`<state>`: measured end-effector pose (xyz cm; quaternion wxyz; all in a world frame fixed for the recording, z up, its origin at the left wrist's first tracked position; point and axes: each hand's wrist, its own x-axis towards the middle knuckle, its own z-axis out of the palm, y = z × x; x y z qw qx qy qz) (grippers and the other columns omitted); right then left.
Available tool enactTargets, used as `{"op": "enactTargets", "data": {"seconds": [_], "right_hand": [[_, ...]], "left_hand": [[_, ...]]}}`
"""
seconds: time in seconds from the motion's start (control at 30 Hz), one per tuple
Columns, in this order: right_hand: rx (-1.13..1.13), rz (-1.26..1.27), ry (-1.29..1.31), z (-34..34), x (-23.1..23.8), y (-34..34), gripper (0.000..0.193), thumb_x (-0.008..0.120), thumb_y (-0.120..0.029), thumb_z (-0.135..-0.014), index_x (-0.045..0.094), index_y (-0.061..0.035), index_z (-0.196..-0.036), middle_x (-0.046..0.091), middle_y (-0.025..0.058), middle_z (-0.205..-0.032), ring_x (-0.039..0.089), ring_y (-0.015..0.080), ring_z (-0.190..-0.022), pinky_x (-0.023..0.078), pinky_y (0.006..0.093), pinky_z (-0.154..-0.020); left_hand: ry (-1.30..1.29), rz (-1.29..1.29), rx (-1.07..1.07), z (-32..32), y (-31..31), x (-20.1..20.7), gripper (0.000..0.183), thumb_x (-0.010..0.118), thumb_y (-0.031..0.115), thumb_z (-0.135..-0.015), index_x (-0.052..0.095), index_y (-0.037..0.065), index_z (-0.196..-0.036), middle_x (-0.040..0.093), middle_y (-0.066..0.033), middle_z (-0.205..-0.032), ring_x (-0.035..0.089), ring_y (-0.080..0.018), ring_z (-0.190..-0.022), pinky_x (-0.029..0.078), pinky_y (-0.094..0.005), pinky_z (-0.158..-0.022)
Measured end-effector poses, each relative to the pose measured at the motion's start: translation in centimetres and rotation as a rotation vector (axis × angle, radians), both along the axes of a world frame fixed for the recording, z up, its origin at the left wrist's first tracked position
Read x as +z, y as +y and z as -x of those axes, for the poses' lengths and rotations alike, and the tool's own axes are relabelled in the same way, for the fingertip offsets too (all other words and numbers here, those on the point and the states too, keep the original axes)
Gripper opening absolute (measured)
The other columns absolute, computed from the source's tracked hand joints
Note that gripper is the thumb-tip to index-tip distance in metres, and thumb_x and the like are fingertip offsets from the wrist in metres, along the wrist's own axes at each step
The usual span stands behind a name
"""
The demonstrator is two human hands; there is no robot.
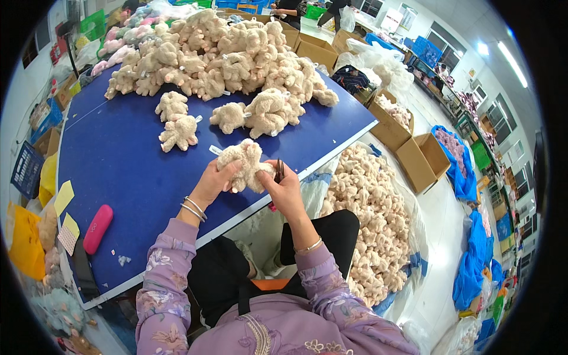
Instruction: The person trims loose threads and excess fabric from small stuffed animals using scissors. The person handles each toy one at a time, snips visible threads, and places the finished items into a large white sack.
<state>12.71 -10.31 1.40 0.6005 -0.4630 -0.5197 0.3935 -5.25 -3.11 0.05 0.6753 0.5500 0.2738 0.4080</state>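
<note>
Between my two hands, just over the near edge of the blue table (142,195), is a small cream plush toy (244,158) with a white tag. My left hand (214,182) grips its left side with thumb and fingers. My right hand (283,188) pinches its right side with the thumb. Dark-bladed thread snips (278,170) are also tucked in the right hand's fingers, pointing up. Beyond my hands lie loose plush toys of the same kind (178,132), and behind them a large heap of them (225,56).
A pink glasses case (98,229), paper slips (68,232) and a dark phone-like slab (84,269) lie at the table's left. Right of my knees stands a big sack of plush toys (373,225). Cardboard boxes (423,160) and blue bags (473,254) stand farther right. People work at the back.
</note>
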Motion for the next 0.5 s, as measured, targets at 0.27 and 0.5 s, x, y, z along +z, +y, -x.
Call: {"op": "enactTargets", "data": {"seconds": [0.27,0.5], "right_hand": [[-0.153,-0.082,0.014,-0.5,0.0,-1.4,0.018,0.066,-0.009,-0.09,0.065,0.0015,-0.104,0.061,-0.0015,-0.077,0.054,0.0026,-0.067,0.044,0.0191,-0.057],[-0.168,-0.275,-0.349,1.3,3.0,-3.6,0.011,0.07,-0.006,-0.086,0.069,0.0019,-0.094,0.057,-0.0049,-0.067,0.047,0.0004,-0.061,0.038,0.0177,-0.053]], "left_hand": [[-0.091,0.187,0.042,-1.7,-1.2,-0.3,0.023,0.056,0.021,-0.094,0.062,0.001,-0.102,0.063,-0.0028,-0.078,0.056,-0.0077,-0.055,0.042,-0.0227,-0.043],[-0.089,0.31,0.098,-1.0,-0.2,-0.5,0.023,0.057,0.019,-0.094,0.064,0.001,-0.105,0.066,-0.0035,-0.088,0.064,-0.0114,-0.07,0.049,-0.0259,-0.054]]}}
